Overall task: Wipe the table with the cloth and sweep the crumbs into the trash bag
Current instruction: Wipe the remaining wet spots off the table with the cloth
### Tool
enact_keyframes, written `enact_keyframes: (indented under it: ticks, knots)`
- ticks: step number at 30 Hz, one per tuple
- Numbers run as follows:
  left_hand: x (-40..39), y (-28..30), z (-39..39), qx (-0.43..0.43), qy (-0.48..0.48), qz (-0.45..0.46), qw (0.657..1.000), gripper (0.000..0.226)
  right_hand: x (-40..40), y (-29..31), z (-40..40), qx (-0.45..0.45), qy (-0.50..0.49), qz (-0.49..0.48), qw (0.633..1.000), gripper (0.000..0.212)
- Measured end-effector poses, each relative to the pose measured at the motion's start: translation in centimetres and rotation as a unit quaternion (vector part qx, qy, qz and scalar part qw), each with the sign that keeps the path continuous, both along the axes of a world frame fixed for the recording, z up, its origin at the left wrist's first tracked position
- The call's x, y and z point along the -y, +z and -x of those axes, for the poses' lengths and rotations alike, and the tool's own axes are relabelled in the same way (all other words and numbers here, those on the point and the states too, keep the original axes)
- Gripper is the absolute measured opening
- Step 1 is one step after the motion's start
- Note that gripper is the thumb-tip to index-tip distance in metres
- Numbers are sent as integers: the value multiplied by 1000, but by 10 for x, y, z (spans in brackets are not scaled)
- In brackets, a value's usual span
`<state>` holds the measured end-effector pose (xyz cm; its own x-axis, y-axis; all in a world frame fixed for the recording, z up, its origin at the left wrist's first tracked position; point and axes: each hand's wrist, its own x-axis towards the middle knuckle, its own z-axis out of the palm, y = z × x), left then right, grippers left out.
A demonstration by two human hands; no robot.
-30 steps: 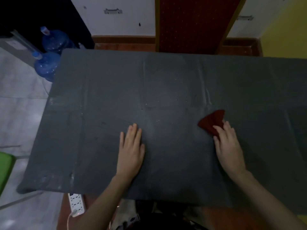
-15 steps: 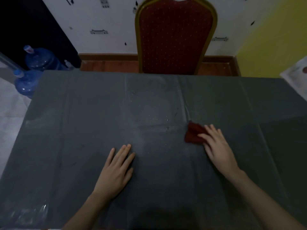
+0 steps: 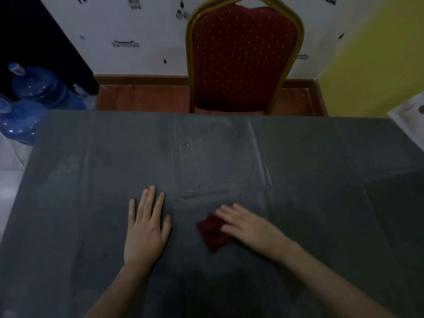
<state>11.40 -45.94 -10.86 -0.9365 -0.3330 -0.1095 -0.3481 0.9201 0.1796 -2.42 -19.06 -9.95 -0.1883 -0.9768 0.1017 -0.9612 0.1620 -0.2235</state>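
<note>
— Leftward since before goes the cloth under the blurred right hand, fingers seemingly flat on it.
— Left hand?
— Splayed flat, empty, on the grey table; red chair beyond.

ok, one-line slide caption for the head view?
Right hand presses red cloth on grey table; left hand lies flat.

Dim room, I'd call it a home or small dining space: table under a grey plastic cover, red banquet chair with gold frame, blue water-dispenser jugs on the tiled floor, decal-dotted white wall.
</note>
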Motion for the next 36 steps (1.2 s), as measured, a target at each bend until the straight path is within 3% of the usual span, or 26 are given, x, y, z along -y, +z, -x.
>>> enact_keyframes:
  ticks: [3, 6, 8, 10, 13, 16, 18, 20, 23, 26, 29, 31, 34, 36]
  knots:
    - [0, 1, 0, -4, -6, -5, 1000, 59, -10, 9, 60, -15, -186, -4, 983, 30]
    - [0, 2, 0, -10, -5, -6, 1000, 58, -6, 10, 83, 14, -407, -16, 913, 29]
    - [0, 3, 0, -8, -4, -7, 1000, 58, 15, 7, 73, 7, -484, -5, 875, 30]
    - [0, 2, 0, -5, -5, -7, 1000, 58, 39, 6, 49, 10, -459, 26, 888, 30]
    - [2, 1, 0, -1, -6, -8, 1000, 59, 73, 2, 1, 5, -268, 44, 963, 29]
    - [2, 1, 0, 0, -15, -1, 1000, 60, 80, -2, -32, 35, -103, 19, 994, 24]
    - [2, 1, 0, -1, -15, -4, 1000, 59, 58, -1, -28, 30, -93, 8, 995, 23]
    - [2, 1, 0, -7, -12, -8, 1000, 58, 20, 2, -13, 20, -165, -3, 986, 27]
    - [1, 0, 0, -19, -9, -16, 1000, 58, -46, 10, 8, 40, -344, -35, 938, 38]
    - [1, -1, -1, -33, -3, -24, 999, 58, -79, 18, -4, 93, -527, -7, 845, 36]
    - [-4, 2, 0, -37, 2, -22, 999, 59, -65, 15, -27, 96, -597, 43, 795, 34]
    - [-11, 5, 3, -32, 14, -22, 999, 58, -42, 11, -44, 97, -579, 62, 807, 35]
    - [-32, 10, 11, -25, 44, -46, 998, 59, -14, 9, -67, 89, -452, 64, 885, 40]
    - [-51, 12, 15, -17, 8, -57, 998, 58, -11, 8, -77, 65, -350, 38, 934, 41]
